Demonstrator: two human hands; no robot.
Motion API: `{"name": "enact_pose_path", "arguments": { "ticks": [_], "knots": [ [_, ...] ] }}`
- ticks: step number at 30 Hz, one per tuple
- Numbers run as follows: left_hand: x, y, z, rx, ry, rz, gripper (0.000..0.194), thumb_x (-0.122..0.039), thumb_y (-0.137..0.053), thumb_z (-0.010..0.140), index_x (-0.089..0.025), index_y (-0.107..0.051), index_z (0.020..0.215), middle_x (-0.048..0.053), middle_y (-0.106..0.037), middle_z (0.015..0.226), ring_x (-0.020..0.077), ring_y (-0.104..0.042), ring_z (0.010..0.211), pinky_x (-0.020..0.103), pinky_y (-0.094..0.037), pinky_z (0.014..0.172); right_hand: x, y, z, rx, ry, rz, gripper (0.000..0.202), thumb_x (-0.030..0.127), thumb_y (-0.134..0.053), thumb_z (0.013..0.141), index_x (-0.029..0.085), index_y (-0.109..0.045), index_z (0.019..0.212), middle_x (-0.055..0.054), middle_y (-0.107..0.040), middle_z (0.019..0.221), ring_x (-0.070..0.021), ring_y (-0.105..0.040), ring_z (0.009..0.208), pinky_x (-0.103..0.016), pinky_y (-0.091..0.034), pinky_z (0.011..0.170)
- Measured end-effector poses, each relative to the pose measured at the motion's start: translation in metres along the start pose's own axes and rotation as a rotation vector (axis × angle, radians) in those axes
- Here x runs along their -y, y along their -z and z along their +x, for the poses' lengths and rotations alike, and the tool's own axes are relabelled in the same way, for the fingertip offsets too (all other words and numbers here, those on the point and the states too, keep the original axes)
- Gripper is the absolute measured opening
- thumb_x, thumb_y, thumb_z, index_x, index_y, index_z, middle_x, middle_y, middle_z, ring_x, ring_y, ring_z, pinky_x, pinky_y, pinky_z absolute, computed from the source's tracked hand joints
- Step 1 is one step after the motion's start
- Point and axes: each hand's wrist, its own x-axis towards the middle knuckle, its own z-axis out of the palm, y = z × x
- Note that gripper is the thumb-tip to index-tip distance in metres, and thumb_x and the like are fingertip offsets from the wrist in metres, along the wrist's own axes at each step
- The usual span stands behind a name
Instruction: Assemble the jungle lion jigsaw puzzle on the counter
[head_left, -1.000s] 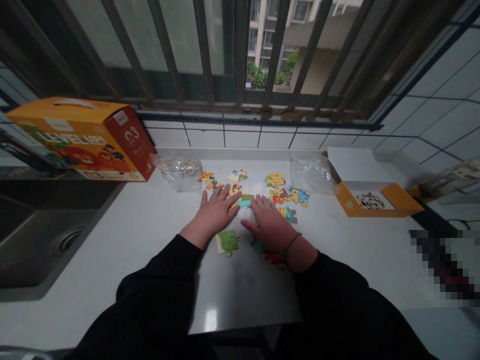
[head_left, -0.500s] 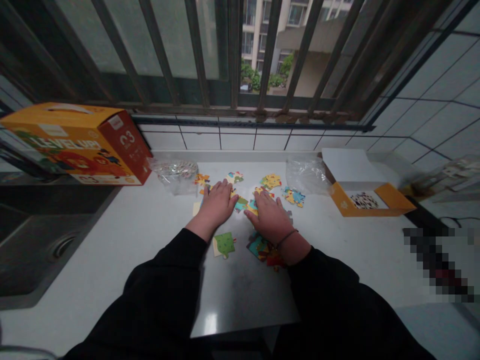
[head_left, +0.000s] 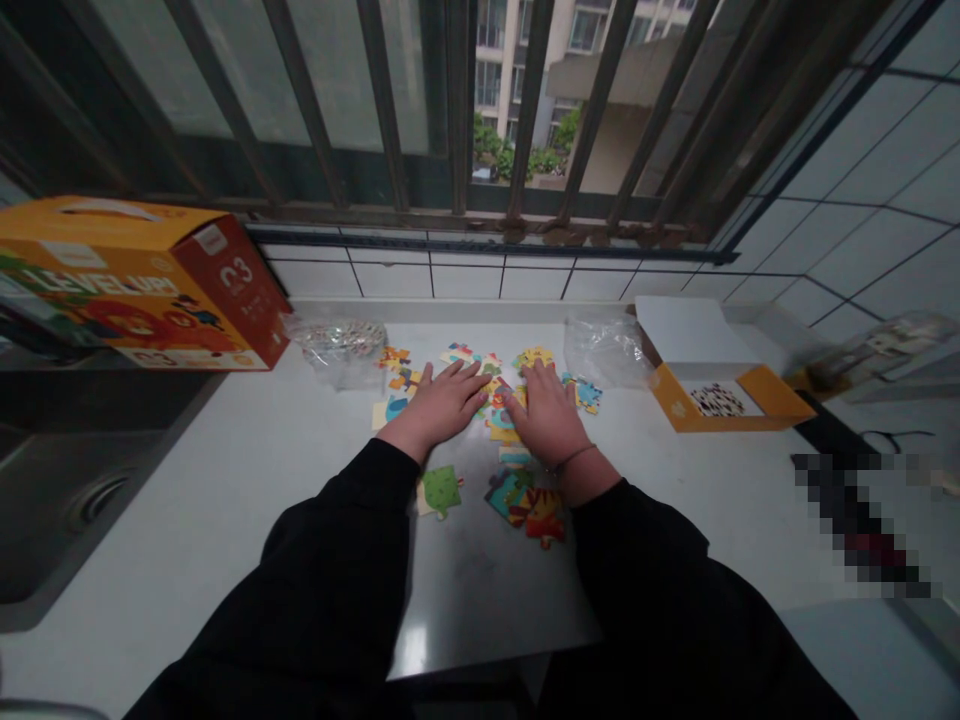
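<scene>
Colourful jigsaw puzzle pieces lie in a loose cluster on the white countertop. My left hand (head_left: pixel 444 405) rests flat over the middle of the cluster, fingers stretched out and pointing right. My right hand (head_left: pixel 549 412) lies palm down with its fingers apart, touching a yellow puzzle piece (head_left: pixel 534 357) at the far side. Between the hands shows a lion-patterned puzzle piece (head_left: pixel 498 398). A green puzzle piece (head_left: pixel 441 491) sits nearer to me, and joined teal and red-orange puzzle pieces (head_left: pixel 527 505) lie below my right wrist. What is under the palms is hidden.
An orange puzzle box (head_left: pixel 135 290) stands at the left beside the sink (head_left: pixel 82 500). A plastic bag of pieces (head_left: pixel 341 348) and a second clear plastic bag (head_left: pixel 607 348) lie near the wall. At the right is an opened yellow box (head_left: pixel 731 410) with spotted contents.
My left hand has turned its fingers to the right across the pieces. My right hand has moved slightly right and forward, uncovering pieces near me. The whole view has shifted slightly.
</scene>
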Motion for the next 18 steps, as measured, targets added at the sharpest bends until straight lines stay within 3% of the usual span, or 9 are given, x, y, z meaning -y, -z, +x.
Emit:
{"name": "enact_pose_path", "arguments": {
  "ticks": [3, 6, 13, 18],
  "knots": [
    [0.0, 0.001, 0.001, 0.012, 0.003, -0.052, 0.059, -0.056, -0.032, 0.119, -0.037, -0.05, 0.172, 0.004, -0.046, 0.182, 0.0336, -0.035, 0.172, 0.077, -0.009, 0.139, -0.013, 0.003, 0.007, 0.059, -0.027, -0.024, 0.08, 0.064, -0.037, 0.117, 0.013, -0.033, 0.178, -0.021, -0.027, 0.188, -0.0386, -0.018, 0.177, -0.071, -0.017, 0.138],
    [-0.001, 0.001, 0.001, -0.005, 0.018, -0.066, 0.062, -0.057, -0.031, 0.119, -0.031, -0.05, 0.172, 0.007, -0.049, 0.18, 0.0342, -0.037, 0.171, 0.077, -0.01, 0.139, -0.02, 0.005, 0.01, 0.081, -0.045, -0.034, 0.078, 0.061, -0.036, 0.118, 0.013, -0.034, 0.179, -0.019, -0.03, 0.187, -0.0394, -0.02, 0.176, -0.073, -0.015, 0.139],
    [-0.006, 0.003, -0.001, -0.069, 0.138, 0.035, 0.058, -0.052, -0.039, 0.118, -0.025, -0.057, 0.166, 0.009, -0.049, 0.18, 0.0427, -0.037, 0.169, 0.081, -0.018, 0.137, -0.02, 0.002, 0.012, 0.018, -0.121, -0.029, 0.075, 0.061, -0.035, 0.117, 0.015, -0.039, 0.177, -0.017, -0.031, 0.187, -0.0414, -0.024, 0.175, -0.078, -0.015, 0.137],
    [-0.006, 0.001, 0.001, -0.122, 0.122, 0.077, 0.057, -0.05, -0.037, 0.118, -0.024, -0.058, 0.164, 0.009, -0.047, 0.181, 0.039, -0.04, 0.168, 0.077, -0.019, 0.139, -0.018, 0.0, 0.015, 0.016, -0.096, -0.021, 0.079, 0.065, -0.039, 0.116, 0.014, -0.038, 0.177, -0.02, -0.034, 0.186, -0.0423, -0.025, 0.174, -0.078, -0.014, 0.137]
  ]
}}
